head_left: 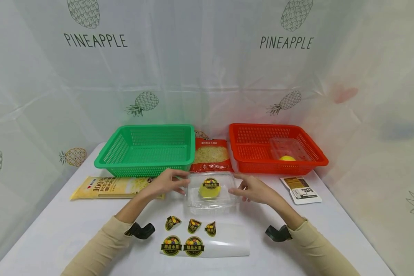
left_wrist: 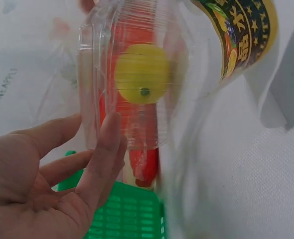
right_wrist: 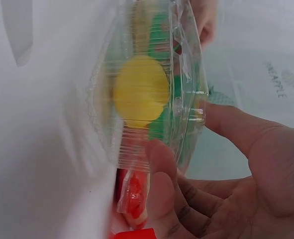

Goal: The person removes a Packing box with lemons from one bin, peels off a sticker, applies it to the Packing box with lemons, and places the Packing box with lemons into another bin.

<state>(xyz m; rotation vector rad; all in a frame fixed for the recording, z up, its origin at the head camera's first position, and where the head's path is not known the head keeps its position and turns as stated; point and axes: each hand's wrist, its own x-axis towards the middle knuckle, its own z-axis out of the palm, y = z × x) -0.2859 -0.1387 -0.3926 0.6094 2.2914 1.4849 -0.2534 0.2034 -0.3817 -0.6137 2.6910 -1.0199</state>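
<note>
A clear plastic clamshell box [head_left: 194, 201] stands at the middle of the table, with a round yellow fruit [head_left: 207, 193] inside. On its lid is a black-and-gold fruit sticker [head_left: 211, 183]. My left hand [head_left: 167, 181] holds the box's left side, thumb by the lid rim and fingers against the wall in the left wrist view. At the opposite side, my right hand [head_left: 257, 188] grips the box likewise, thumb on the rim [right_wrist: 199, 112]. Nearer me lies a white sticker sheet [head_left: 227, 239] bearing flat stickers and several curled ones.
Behind are a green basket [head_left: 148, 168] and a red basket [head_left: 262, 167]; the red one contains another clear box [head_left: 286, 145] with a yellow fruit. A red pasta bag [head_left: 212, 155] lies between them. A yellow packet [head_left: 114, 188] lies left, a white-and-brown pouch [head_left: 301, 189] right.
</note>
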